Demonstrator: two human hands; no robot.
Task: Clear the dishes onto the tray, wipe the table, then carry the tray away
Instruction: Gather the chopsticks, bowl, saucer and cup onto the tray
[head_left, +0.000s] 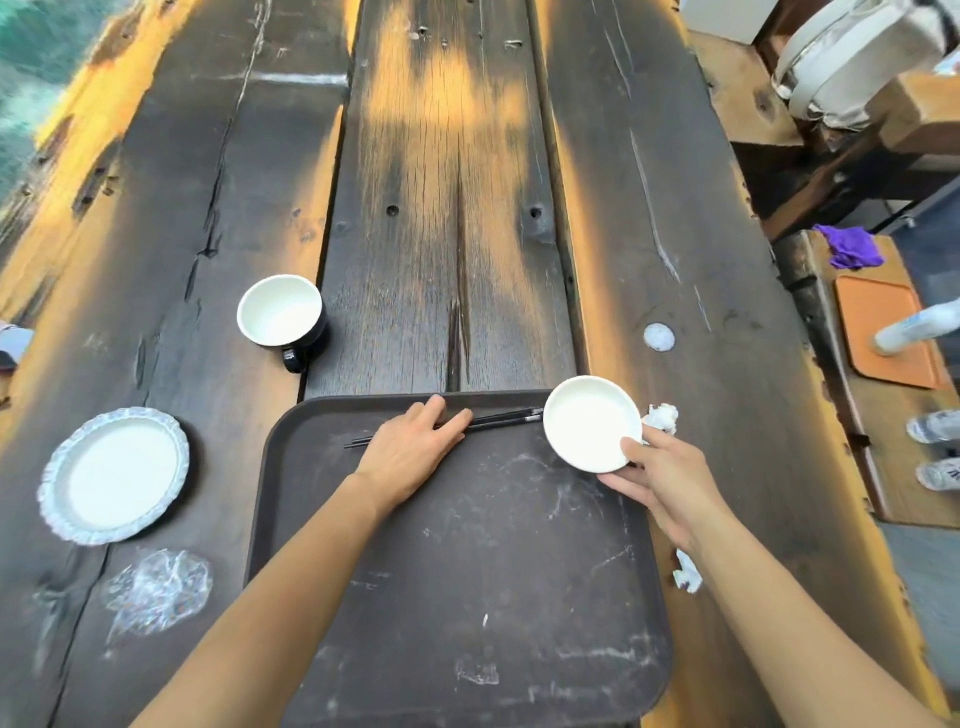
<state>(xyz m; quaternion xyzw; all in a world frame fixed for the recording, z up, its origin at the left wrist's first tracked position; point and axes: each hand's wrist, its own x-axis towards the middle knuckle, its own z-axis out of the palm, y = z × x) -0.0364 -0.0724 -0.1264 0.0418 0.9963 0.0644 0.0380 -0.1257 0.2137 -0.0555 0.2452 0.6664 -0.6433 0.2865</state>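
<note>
Closest to me, both bare forearms reach out over a scuffed dark brown plastic tray (467, 597) lying on the dark weathered plank counter (447, 208). On the tray's far edge rests a pair of black chopsticks (498, 418), partly hidden under the left hand (410, 449), whose grip lies flat and loose on them, closed on nothing that I can see. At the tray's right corner the right hand (660, 480) pinches a small, empty white round dish (592, 422) by its rim. Just behind that dish sits a crumpled white tissue (661, 417); another scrap (687, 571) peeks from under the right forearm. Left of the tray stand a white-lined black mug (280, 312) (empty), a silver-rimmed white plate (117, 475) and crinkled clear plastic wrap (158, 590).
</note>
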